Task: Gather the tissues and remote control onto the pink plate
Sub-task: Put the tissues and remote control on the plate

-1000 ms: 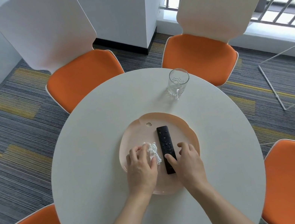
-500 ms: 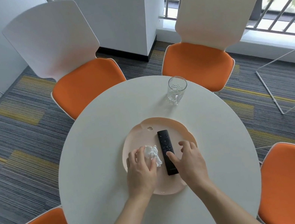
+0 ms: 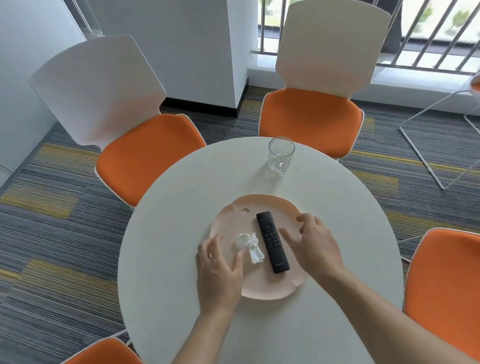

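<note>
On the round white desk point(image 3: 162, 259) the pink plate point(image 3: 239, 220) lay a little toward six o'clock of the centre, and both task items already rested on it. The crumpled white tissues point(image 3: 248, 246) sat in the plate's nine o'clock half, and the black remote control point(image 3: 271, 242) lay flat just beside them toward three o'clock, its length running from twelve to six o'clock, buttons up. The left hand point(image 3: 218, 274) was spread open over the plate's nine o'clock rim, palm down, fingers loosely fanned toward twelve o'clock; its thumb reached toward the tissues and ended very near their lower edge, though whether it touched them could not be told. It gripped nothing. The right hand point(image 3: 315, 244) was likewise open and empty over the plate's three o'clock rim, fingers slightly curled at the tips; its thumb pointed toward the remote control and stopped just short of it, with a strip of pink showing between them. Whether either palm pressed on the plate or hovered above it could not be judged. A clear drinking glass point(image 3: 281, 155) stood upright at about one o'clock on the desk, well apart from the plate. Orange-seated chairs point(image 3: 147, 153) with white backs ringed the desk.
</note>
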`<state>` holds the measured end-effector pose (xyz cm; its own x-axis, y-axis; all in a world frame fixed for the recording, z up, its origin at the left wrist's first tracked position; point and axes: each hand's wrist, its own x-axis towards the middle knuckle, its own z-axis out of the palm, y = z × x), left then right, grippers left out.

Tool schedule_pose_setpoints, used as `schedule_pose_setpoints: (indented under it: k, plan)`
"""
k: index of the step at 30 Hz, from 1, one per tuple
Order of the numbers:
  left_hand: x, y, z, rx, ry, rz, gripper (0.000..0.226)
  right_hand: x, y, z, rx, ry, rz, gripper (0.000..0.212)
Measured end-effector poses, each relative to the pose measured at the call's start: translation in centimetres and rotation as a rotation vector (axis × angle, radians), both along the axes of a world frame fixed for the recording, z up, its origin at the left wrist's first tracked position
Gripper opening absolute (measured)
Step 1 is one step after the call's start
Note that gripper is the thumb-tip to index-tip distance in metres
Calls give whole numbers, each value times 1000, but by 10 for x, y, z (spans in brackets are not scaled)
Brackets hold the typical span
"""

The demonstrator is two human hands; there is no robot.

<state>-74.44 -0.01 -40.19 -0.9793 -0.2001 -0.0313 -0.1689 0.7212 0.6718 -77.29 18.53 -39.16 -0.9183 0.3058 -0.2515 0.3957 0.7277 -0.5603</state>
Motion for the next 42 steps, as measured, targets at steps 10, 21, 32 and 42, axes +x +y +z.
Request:
schedule_pose_setpoints:
  k: [10,21,32,42]
  plan:
    - [24,-9,3,26,-24,-1,53,21,-3,4,-52,-37,-57,54]
    - [21,-24,-10,122,-85,75,52,31,6,-7,-159,-77,-119,52]
    - [-7,-40,-67,122,-442,157,50,19,44,-53,-355,-265,-219,64]
    - [-6,-32,-77,251,-411,195,22,14,39,-65,-414,-283,-240,29]
